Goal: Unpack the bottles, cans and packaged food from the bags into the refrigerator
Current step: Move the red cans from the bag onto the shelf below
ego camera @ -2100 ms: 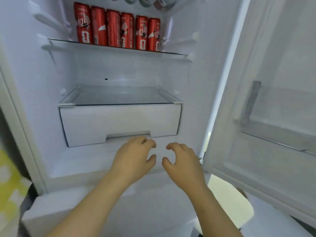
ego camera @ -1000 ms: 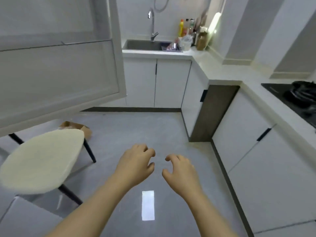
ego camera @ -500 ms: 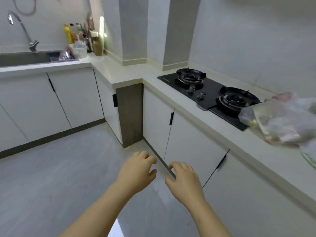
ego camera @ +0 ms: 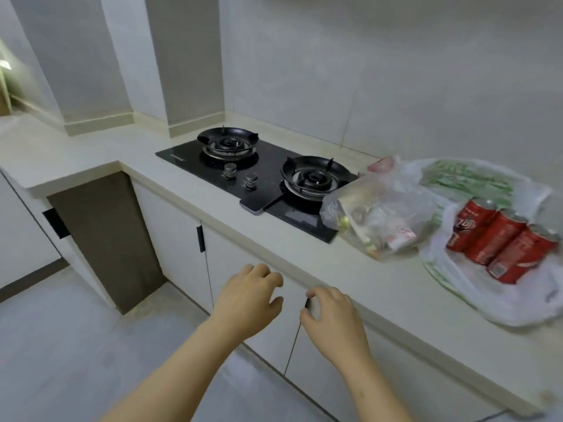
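Hovering side by side with a gap between them, the left hand (ego camera: 249,295) and right hand (ego camera: 332,318) hold nothing, fingers loosely curled, probably readied for a reach. Both are in front of the cupboard doors (ego camera: 170,239), below the counter (ego camera: 350,269) edge. The red cans (ego camera: 499,239) lie in an open white bag (ego camera: 487,296) at far right, exposed for pickup. A clear bag (ego camera: 384,220) of packaged food rests just left of them, touching the stove (ego camera: 259,178). The refrigerator is out of view.

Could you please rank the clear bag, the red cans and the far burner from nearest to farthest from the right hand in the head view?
From the right hand:
1. Clear bag, counter just ahead.
2. Red cans, farther right.
3. Far burner, back left.
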{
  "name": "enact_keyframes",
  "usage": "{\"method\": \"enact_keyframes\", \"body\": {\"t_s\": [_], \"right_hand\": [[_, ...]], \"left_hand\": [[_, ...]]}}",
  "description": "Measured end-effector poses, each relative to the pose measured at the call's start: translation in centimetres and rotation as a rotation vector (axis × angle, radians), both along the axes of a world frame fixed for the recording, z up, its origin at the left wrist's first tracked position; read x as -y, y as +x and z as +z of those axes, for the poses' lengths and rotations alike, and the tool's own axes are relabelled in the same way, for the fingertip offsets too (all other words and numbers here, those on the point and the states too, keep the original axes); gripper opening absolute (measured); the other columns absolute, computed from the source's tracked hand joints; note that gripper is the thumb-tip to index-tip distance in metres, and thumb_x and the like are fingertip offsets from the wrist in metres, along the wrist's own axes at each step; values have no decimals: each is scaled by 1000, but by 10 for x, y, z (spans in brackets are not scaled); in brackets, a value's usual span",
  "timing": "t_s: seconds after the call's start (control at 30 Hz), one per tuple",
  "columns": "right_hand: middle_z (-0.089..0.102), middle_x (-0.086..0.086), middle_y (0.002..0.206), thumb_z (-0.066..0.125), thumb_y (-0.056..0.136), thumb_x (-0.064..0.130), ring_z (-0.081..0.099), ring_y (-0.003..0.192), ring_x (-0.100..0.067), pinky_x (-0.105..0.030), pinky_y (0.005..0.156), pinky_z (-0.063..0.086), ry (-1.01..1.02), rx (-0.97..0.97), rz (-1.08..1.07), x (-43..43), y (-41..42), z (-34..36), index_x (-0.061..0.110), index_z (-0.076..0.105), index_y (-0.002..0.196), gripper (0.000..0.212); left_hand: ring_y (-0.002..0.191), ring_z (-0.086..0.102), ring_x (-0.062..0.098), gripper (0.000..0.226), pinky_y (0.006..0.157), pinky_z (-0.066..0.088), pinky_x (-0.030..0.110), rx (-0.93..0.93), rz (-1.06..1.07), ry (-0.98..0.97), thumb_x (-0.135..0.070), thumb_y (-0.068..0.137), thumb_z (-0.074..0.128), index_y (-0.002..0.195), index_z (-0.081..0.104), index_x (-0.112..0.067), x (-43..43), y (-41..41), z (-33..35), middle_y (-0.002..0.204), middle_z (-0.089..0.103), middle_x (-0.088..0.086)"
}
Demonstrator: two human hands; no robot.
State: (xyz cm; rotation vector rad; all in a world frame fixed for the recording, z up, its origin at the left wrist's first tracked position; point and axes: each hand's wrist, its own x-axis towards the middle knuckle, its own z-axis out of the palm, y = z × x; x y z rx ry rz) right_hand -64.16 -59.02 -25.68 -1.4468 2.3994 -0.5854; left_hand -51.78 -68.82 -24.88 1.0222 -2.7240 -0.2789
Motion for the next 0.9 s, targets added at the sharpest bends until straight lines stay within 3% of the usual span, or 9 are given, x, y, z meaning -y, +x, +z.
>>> {"method": "enact_keyframes", "body": {"t_s": [0.27, 0.5, 0.7, 0.9], "right_hand": [[47, 8, 131, 47, 90, 28, 40, 120, -16, -28, 97, 35, -40, -21, -279, 44, -80, 2, 28, 48, 125, 35], [54, 5, 123, 52, 87, 25, 45, 116, -19, -29, 94, 37, -120, -69, -518, 86, -130, 16, 25, 54, 120, 33], [58, 2, 114, 56, 84, 22, 50, 110, -21, -32, 91, 40, -180, -71, -671, 93, -160, 22, 24, 61, 110, 26], [57, 2, 119, 56, 86, 24, 48, 113, -21, -32, 95, 39, -192, -72, -759, 77, -197, 27, 22, 59, 115, 29]], "left_hand": [[117, 42, 15, 36, 91, 40, 25, -23, -243, 0, -37, 94, 44, 128, 48, -25, 71, -105, 5, 127, 48, -6], [109, 46, 17, 34, 82, 43, 26, -61, -466, -41, -34, 92, 45, 124, 53, -25, 128, -186, 20, 118, 52, -5], [109, 46, 17, 34, 80, 43, 27, -92, -603, -28, -35, 91, 45, 122, 54, -24, 142, -235, 25, 118, 51, -5], [111, 47, 19, 34, 81, 41, 27, -123, -701, -14, -35, 92, 48, 122, 54, -22, 130, -286, 34, 117, 53, -3]]}}
